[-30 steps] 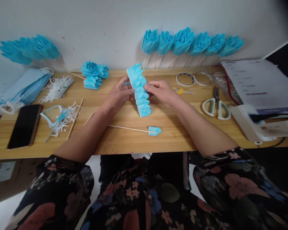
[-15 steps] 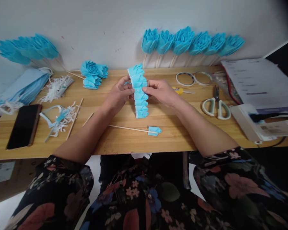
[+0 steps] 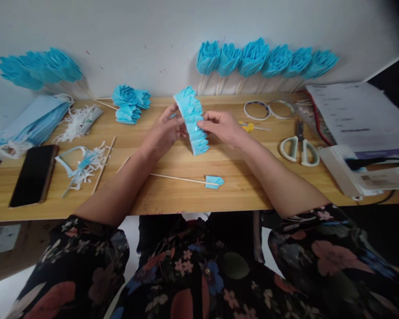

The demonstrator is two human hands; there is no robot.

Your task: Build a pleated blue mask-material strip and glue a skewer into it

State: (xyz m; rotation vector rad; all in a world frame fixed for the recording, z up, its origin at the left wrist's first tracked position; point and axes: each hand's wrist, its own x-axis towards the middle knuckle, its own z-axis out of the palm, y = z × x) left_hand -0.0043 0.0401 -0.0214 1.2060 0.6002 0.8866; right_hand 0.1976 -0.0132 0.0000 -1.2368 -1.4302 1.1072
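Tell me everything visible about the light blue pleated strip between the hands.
The light blue pleated strip looks like thin fabric or paper, built of overlapping folded pieces. Pointed folds run down its right edge; its left edge is smoother and whitish. It is held over the light-brown wooden desk, slightly curved, its far end leaning left. The right hand grips its right edge; the left hand meets its left edge.

The folded strip [image 3: 191, 116] is light blue, the phone [image 3: 32, 176] is black, the black sleeves [image 3: 329, 257] have pink flowers.
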